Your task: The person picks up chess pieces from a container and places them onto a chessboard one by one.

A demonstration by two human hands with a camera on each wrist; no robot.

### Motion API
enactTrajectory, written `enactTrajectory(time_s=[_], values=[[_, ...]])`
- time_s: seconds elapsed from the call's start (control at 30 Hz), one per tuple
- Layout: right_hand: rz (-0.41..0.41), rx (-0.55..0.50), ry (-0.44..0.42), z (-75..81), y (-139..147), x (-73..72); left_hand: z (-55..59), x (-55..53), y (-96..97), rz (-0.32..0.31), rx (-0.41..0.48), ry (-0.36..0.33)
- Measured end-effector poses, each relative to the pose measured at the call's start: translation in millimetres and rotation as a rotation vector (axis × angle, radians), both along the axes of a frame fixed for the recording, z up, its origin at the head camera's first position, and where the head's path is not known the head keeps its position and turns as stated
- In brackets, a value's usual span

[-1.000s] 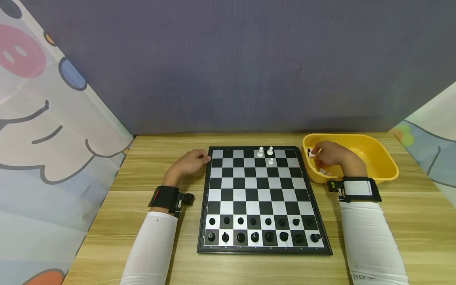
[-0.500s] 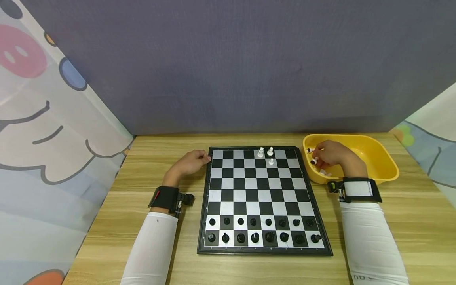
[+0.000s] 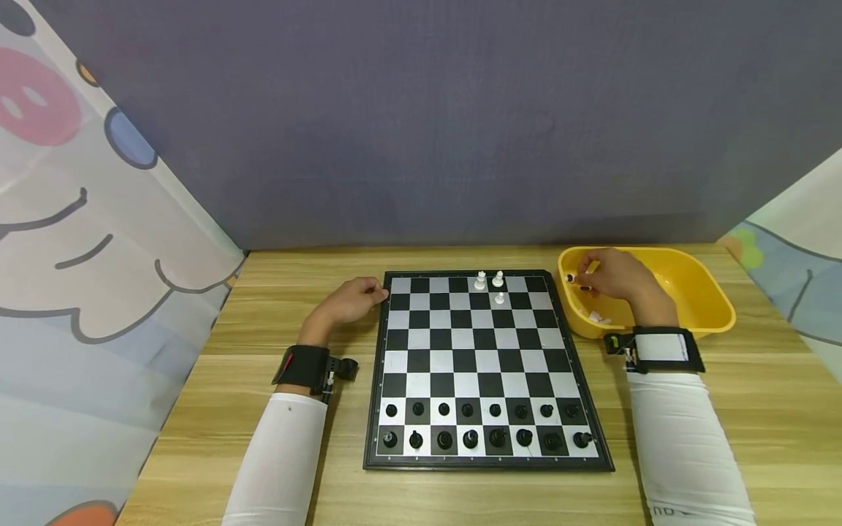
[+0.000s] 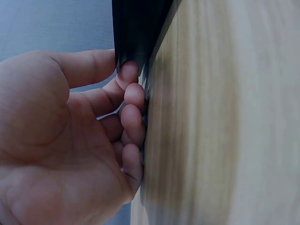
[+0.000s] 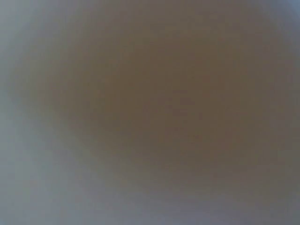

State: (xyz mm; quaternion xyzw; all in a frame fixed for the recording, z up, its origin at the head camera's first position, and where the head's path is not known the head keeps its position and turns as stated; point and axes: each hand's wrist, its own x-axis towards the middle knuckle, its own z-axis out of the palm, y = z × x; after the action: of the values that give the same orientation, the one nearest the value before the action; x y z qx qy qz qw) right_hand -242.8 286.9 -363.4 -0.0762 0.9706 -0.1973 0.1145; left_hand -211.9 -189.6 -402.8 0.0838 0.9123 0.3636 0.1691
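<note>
The chessboard lies flat on the table. My left hand pinches its far left edge; in the left wrist view the thumb lies against the black rim and the other fingers curl beside the tabletop. Inside the yellow basin, my right hand reaches down among white chess pieces. A chess piece with a dark base shows at its fingertips, and I cannot tell whether it is gripped. More white pieces lie below the hand. The right wrist view is only a brown blur.
Two rows of black chess pieces stand along the board's near side. A white rook, another white piece and a white pawn stand at the far side. A grey panel rises behind the wooden table.
My right hand has shifted slightly toward the basin's far side, its fingers moving among the white pieces, which have changed position. The left hand has stayed at the board's edge.
</note>
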Motion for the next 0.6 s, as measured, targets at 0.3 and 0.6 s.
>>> enactTrajectory(time_s=[0.3,0.6], values=[[-0.004,-0.113,-0.021,4.2,-1.6,0.5,0.2,-0.2,-0.5,0.0,0.016,-0.007],[0.041,-0.07,0.039,11.4,-5.0,3.0,1.4,1.2,0.1,0.003,0.024,-0.012]])
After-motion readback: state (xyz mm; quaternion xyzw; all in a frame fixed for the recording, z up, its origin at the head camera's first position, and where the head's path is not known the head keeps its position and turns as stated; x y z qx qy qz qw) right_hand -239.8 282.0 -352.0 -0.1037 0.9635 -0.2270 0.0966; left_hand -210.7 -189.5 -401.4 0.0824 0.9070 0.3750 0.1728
